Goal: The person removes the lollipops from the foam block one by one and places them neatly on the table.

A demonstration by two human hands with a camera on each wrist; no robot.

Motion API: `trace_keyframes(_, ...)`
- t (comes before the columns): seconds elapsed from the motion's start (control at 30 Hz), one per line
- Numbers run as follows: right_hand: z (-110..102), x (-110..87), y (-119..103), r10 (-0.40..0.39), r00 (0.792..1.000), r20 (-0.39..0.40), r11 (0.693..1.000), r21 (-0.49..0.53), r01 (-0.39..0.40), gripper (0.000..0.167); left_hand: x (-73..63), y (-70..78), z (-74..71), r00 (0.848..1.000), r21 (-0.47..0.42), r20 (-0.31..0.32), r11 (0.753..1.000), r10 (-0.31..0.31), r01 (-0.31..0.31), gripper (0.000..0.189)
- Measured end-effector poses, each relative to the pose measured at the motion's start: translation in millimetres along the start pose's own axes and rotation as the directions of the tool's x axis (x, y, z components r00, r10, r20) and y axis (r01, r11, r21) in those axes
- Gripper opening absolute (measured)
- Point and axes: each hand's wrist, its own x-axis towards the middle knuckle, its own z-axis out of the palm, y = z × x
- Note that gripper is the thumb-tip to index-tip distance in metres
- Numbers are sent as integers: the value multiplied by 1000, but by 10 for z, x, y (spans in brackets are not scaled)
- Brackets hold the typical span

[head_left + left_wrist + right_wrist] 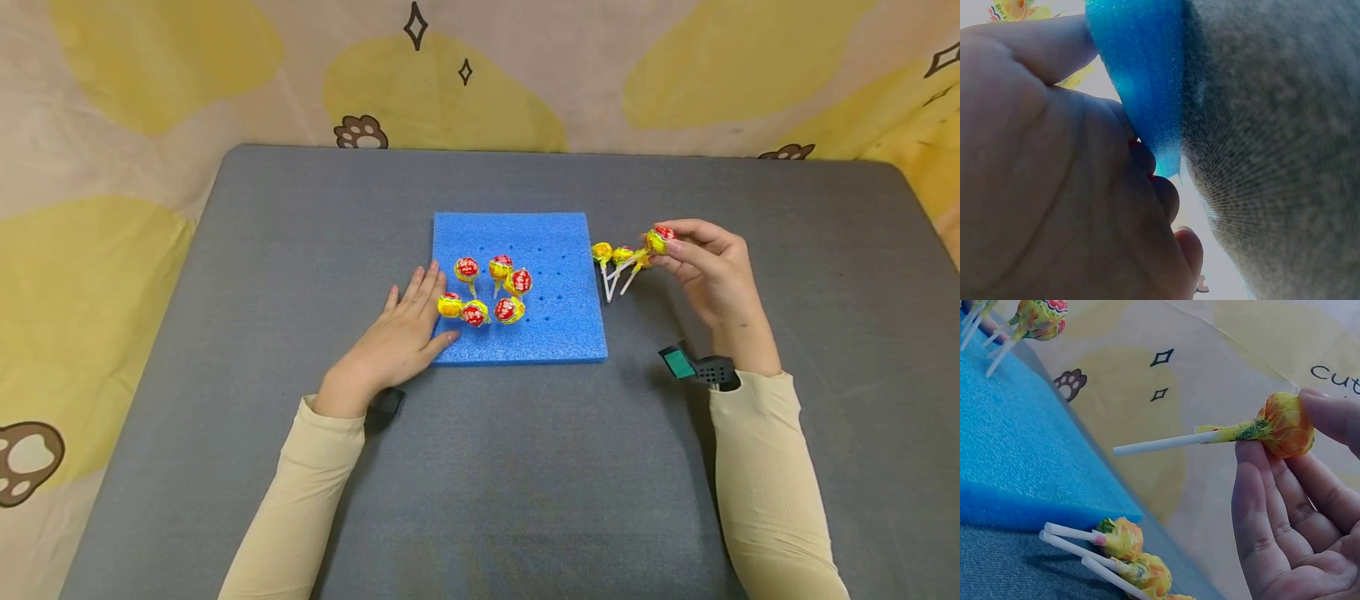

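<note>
Presently: lollipop, held by right hand, grip pinched around it, two o'clock from foam board; left hand, straight-fingered, laid at eight o'clock; standing lollipops could be tilted if nudged by it.

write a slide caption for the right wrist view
Right hand holding a round, yellow-wrapped, white-stemmed lollipop beside a flat blue foam block.
</note>
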Motion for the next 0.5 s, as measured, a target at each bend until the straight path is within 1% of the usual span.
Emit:
trace_keyframes(0.13,-26,-3,-47,30,1000,-8,999,19,-30,16,1,-1,1,1000,-1,0,1000,-1,1,81)
trace_keyframes(0.2,-47,-3,-68,44,999,-27,999,22,-43,17,3,-2,3,1000,-2,0,1000,-2,2,81)
trace_keyframes(0.4,-161,-9,-94,76,989,-130,997,36,-72,15,7,-7,10,1000,2,2,1000,-2,2,81)
trace_keyframes(0.5,-239,-21,-96,106,982,-155,994,52,-99,13,7,-8,10,1000,0,3,1000,-3,3,81)
